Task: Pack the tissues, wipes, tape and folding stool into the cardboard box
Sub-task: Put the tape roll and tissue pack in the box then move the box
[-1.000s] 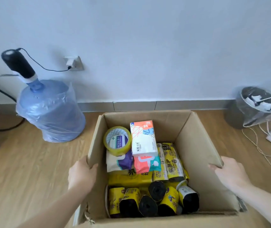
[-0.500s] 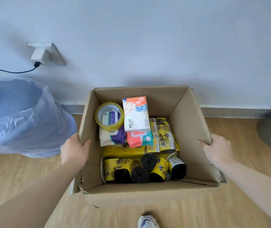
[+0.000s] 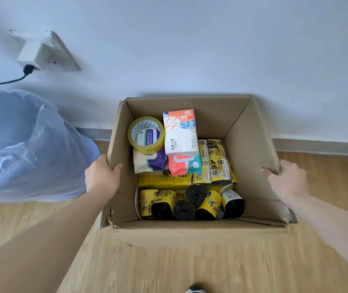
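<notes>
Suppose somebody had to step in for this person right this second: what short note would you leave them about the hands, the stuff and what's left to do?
Left hand: gripping the left wall of the cardboard box, thumb inside the rim.
Right hand: gripping the right wall the same way.
In the box: tape roll lying on a purple-and-white wipes pack; white-and-orange tissue pack atop another pack; yellow-and-black rolls fill the near side.
Done: tissues, wipes and tape look packed.
Left: no folding stool is visible, in the box or on the floor. Find it and add it; room looks tight.
</notes>
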